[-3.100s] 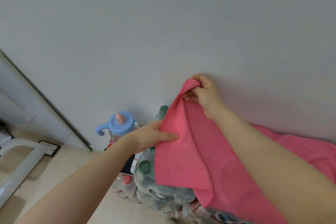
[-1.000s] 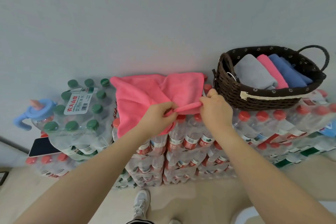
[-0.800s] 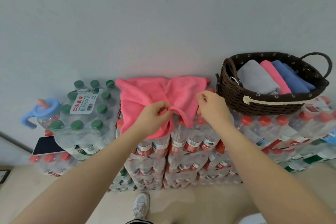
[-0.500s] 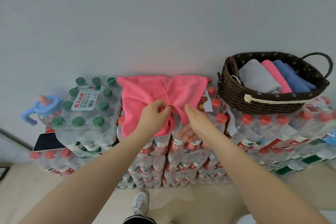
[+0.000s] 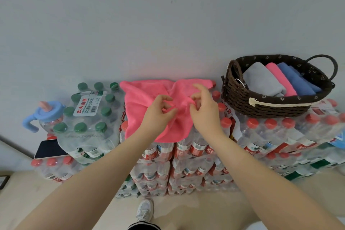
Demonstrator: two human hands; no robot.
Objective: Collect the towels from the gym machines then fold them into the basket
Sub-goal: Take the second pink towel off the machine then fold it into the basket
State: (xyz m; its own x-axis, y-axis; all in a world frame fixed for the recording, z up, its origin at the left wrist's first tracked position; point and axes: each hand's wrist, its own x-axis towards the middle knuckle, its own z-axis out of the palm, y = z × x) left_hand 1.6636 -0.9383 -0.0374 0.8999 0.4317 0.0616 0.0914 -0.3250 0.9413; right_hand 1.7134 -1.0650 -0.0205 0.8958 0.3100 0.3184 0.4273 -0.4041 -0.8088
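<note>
A pink towel (image 5: 138,99) lies rumpled on top of stacked packs of water bottles (image 5: 188,149), its front edge hanging over them. My left hand (image 5: 158,114) and my right hand (image 5: 203,108) are side by side over its middle, each pinching a fold of the cloth. To the right stands a dark woven basket (image 5: 240,97) on the bottles. Inside it lie a grey towel (image 5: 261,80), a pink one (image 5: 280,78) and a blue one (image 5: 298,80), folded.
A pack of green-capped bottles (image 5: 87,117) sits left of the towel, a blue-lidded sippy cup (image 5: 46,115) and a phone (image 5: 50,148) beside it. A plain wall (image 5: 168,24) rises behind. My white shoe (image 5: 144,210) is on the beige floor below.
The towel went from held up in the air to lying on the bottle packs. My right hand let go of the front edge, swung under, and now pinches the middle beside my left.
</note>
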